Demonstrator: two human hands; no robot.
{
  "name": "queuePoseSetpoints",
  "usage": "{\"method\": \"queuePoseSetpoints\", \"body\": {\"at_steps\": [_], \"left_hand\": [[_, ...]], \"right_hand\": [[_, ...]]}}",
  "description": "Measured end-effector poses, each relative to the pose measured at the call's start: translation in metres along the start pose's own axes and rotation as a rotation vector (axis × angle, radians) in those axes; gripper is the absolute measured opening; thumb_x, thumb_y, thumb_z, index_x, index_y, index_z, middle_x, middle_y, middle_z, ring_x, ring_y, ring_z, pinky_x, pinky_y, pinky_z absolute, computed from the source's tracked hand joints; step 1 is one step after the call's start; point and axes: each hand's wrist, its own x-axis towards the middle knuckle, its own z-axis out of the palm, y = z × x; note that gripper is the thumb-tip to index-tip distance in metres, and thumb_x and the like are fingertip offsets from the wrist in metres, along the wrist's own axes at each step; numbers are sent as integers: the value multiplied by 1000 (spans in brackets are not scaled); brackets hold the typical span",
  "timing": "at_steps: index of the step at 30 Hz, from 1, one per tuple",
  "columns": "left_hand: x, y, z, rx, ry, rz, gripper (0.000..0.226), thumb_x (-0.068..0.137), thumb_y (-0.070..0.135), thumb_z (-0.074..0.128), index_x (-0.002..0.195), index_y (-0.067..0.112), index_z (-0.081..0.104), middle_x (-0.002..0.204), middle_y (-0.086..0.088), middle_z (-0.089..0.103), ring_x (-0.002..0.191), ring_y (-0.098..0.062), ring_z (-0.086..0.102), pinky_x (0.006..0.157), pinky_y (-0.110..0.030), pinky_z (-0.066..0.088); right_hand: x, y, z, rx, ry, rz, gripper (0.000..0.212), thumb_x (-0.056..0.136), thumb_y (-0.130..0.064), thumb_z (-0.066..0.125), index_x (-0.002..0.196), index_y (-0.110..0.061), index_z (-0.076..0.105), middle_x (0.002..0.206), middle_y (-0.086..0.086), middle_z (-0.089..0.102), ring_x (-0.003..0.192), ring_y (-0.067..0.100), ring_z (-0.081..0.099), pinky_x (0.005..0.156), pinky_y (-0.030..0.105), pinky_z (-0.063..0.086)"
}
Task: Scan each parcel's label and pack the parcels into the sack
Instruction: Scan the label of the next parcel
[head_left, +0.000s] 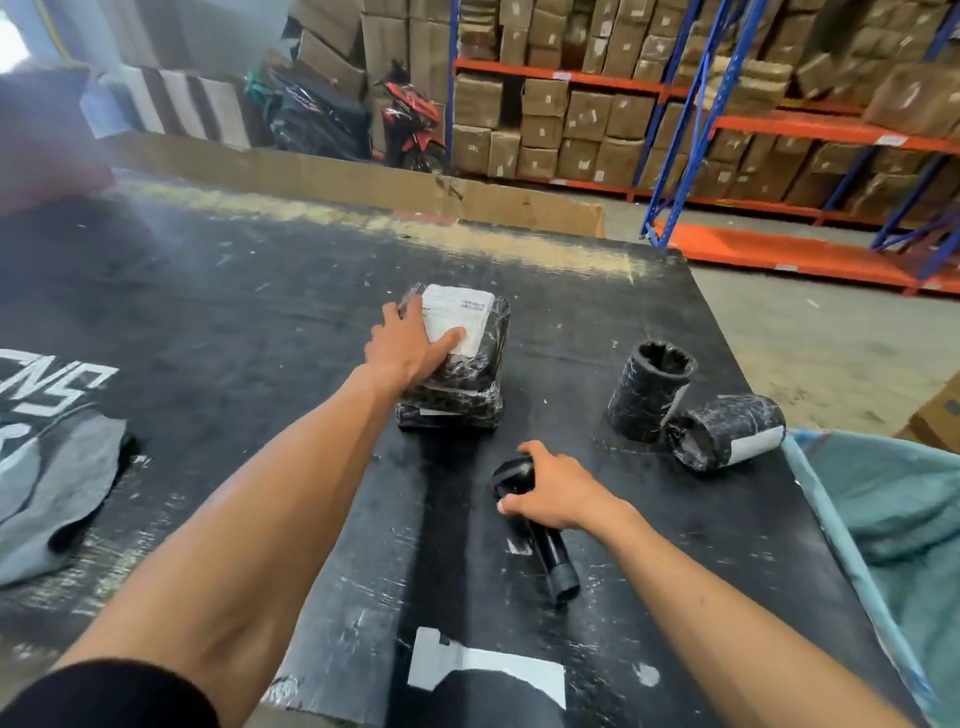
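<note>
A stack of flat black plastic-wrapped parcels (457, 395) lies mid-table, the top one bearing a white label (460, 322). My left hand (408, 345) rests flat on the top parcel, fingers spread, thumb across the label. My right hand (550, 491) grips a black handheld scanner (540, 540) lying on the table, its head pointing toward the stack. Two black cylindrical parcels sit to the right: one upright (649, 389), one on its side (727, 431) with a white label. The teal sack (893, 499) hangs open at the table's right edge.
The black scuffed table (260, 338) has a grey-black garment (52, 483) at its left and a white-marked black item (483, 670) near the front edge. Cardboard sheeting, a parked motorbike (410, 119) and racks of cartons (597, 114) stand beyond the far edge.
</note>
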Motion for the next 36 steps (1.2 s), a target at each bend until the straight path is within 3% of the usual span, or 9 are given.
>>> {"method": "queuePoseSetpoints", "body": {"at_steps": [3,7,10,14,17,19,24,30,36], "left_hand": [[16,-4,-15,-28,-141,-62,129,67,87,60,161,32,-8,161,-25,26,143,-49,32,113,-59,34],[24,-10,-25,-136,-231,-71,155,38,92,65,159,36,-13,164,-5,31,148,-39,31,120,-55,24],[20,-7,-23,-131,-203,-87,150,37,93,67,160,40,-2,165,-9,28,149,-42,26,120,-57,23],[4,-1,-20,-320,-106,-106,128,50,78,83,158,41,25,163,-23,22,154,-37,9,120,-54,22],[-14,2,-16,-473,13,-50,113,50,64,92,150,45,42,155,-16,27,143,-38,35,118,-50,34],[-23,2,-12,-553,82,45,106,53,56,95,146,48,46,138,-8,33,131,-35,45,114,-46,38],[-37,4,-1,-553,255,202,98,56,51,96,143,49,50,113,-2,34,110,-23,45,108,-36,45],[-45,4,5,-587,354,194,96,57,49,96,143,45,53,109,-2,36,105,-22,49,102,-32,48],[-51,5,6,-617,394,200,94,56,49,96,141,46,54,109,-3,37,104,-20,51,102,-32,49]], "right_hand": [[0,2,4,183,21,27,81,84,-28,81,155,-28,42,138,11,63,118,28,64,94,30,52],[-3,9,-5,364,130,34,60,76,-28,84,131,-25,60,112,2,73,99,19,68,82,30,54],[-9,13,-25,621,154,-62,50,72,-26,81,117,-16,61,93,3,80,71,22,68,72,39,57],[-20,4,-61,910,159,-203,13,96,1,58,101,-11,60,83,6,75,58,24,58,54,34,55],[-20,-4,-82,1042,192,-236,19,102,-4,57,118,-11,52,81,10,70,57,26,61,55,43,63],[-17,-10,-91,1025,286,-256,29,102,-8,60,127,-15,48,78,7,74,56,26,61,50,39,60],[-13,-35,-100,971,478,-346,40,102,-28,66,137,-31,48,91,13,79,57,23,61,48,33,53],[-21,-60,-95,845,627,-378,38,100,-57,61,132,-44,45,98,6,76,70,23,69,47,30,56],[-29,-65,-98,775,654,-377,38,101,-59,58,130,-41,42,98,12,74,64,25,69,46,33,58]]}}
